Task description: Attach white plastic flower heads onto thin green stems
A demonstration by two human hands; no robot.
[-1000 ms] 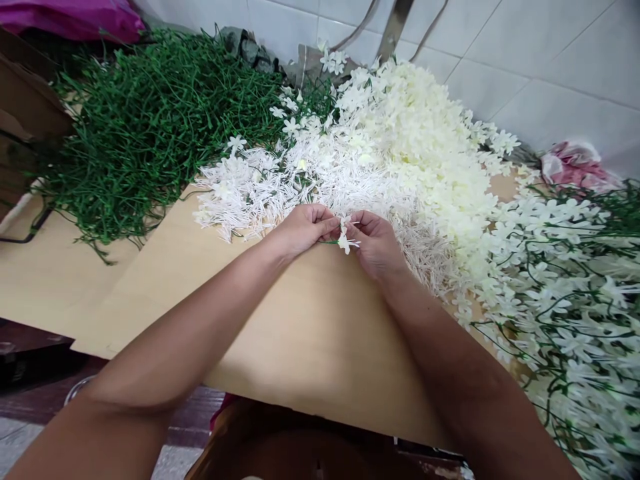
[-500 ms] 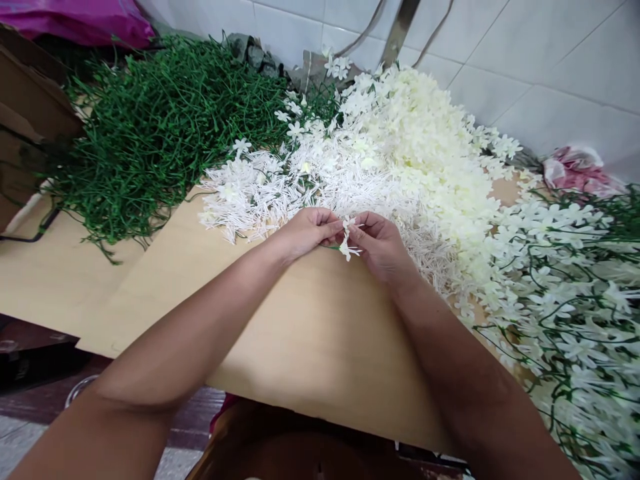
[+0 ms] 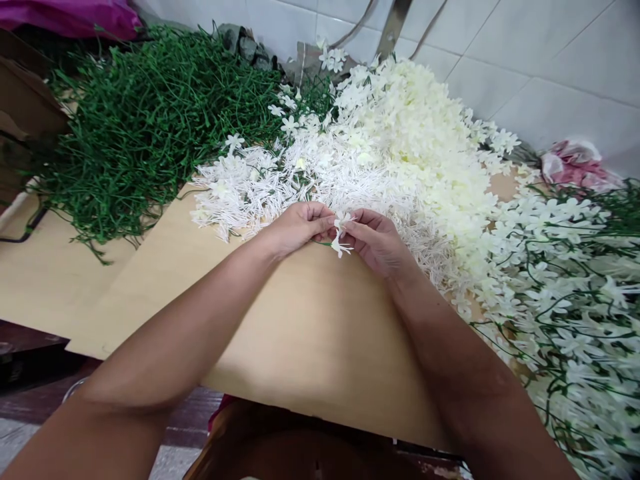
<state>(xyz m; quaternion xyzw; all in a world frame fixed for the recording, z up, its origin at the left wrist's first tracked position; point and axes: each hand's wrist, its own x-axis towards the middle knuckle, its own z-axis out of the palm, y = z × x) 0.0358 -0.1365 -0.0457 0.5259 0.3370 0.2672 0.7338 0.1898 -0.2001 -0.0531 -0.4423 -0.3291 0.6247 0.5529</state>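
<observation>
The left hand [image 3: 299,230] and right hand [image 3: 379,241] pinched their fingers shut on one white flower [image 3: 340,245], apparently steadying it from both sides.

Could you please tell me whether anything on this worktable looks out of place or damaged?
Only a little: a few white flowers lie stray on the edge of the green stem pile, apart from the cream flower heap. Nothing looks broken or spilled. The left hand and right hand pinch one small flower.
</observation>
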